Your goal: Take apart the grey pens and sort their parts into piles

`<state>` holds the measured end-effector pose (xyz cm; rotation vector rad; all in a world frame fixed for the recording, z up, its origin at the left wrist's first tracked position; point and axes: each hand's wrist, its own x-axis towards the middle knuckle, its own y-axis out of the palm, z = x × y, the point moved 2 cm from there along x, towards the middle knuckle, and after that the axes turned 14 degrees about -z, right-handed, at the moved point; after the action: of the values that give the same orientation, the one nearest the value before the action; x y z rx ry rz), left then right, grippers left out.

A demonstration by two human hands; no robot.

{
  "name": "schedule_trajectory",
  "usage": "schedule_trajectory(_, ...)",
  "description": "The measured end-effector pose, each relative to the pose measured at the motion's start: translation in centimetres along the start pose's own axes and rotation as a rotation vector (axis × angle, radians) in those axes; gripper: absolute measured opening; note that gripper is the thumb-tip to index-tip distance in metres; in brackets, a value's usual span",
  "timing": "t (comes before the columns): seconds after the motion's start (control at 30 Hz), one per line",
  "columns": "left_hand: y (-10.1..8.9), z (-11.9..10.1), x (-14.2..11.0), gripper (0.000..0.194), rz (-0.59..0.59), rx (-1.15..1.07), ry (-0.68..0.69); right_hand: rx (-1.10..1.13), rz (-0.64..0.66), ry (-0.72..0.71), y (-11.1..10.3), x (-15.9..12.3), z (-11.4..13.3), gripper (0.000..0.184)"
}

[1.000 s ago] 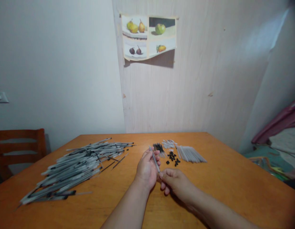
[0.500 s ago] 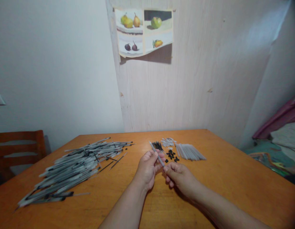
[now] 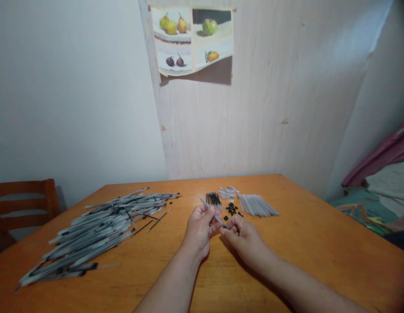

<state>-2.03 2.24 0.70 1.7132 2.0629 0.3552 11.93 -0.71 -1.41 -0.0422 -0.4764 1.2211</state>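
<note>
My left hand (image 3: 199, 227) is closed around a thin clear pen barrel (image 3: 206, 207) that slants up to the left over the orange table (image 3: 302, 243). My right hand (image 3: 242, 237) pinches the barrel's near end with fingertips together. Just beyond my hands lie a small bunch of black refills (image 3: 213, 198), a scatter of small black caps (image 3: 232, 210), a few clear small parts (image 3: 228, 191) and a neat row of clear barrels (image 3: 258, 205).
A big heap of grey pens (image 3: 94, 228) covers the table's left side. A wooden chair (image 3: 19, 208) stands at the left edge. A fruit poster (image 3: 191, 39) hangs on the wall. Pink and grey fabric (image 3: 381, 169) lies at the right.
Both hands have shifted slightly away from me toward the small parts, still holding the barrel. The right fingers have moved up to the barrel's near end. The view has tilted a little.
</note>
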Motion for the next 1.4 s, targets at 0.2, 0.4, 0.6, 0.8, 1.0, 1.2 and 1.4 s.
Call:
schedule_trajectory(0.2,-0.2,0.2,0.4,0.029,-0.017,-0.016,0.007,0.167,0.198,0.12,0.4,-0.3,-0.8,0.045)
schedule_trajectory(0.4,-0.1,0.2,0.1,0.029,-0.038,0.003,0.013,0.229,0.183,0.182,0.6,-0.3,-0.9,0.04)
schedule_trajectory(0.6,0.1,0.2,0.0,0.028,-0.044,0.024,-0.005,0.21,0.074,0.145,0.7,-0.1,-0.5,0.034)
schedule_trajectory(0.8,-0.1,0.4,0.4,0.025,-0.055,0.005,-0.007,0.215,0.18,0.16,0.6,-0.3,-0.8,0.038)
schedule_trajectory(1.0,0.0,0.5,0.2,0.023,-0.043,0.025,-0.012,0.228,0.188,0.177,0.4,-0.2,-1.2,0.042)
schedule_trajectory(1.2,0.2,0.3,-0.1,0.02,0.05,0.015,-0.04,0.305,0.164,0.261,0.1,0.0,-0.5,0.042)
schedule_trajectory(1.4,0.2,0.4,0.1,0.018,0.004,0.041,-0.016,0.32,0.153,0.228,0.3,0.1,-0.6,0.037)
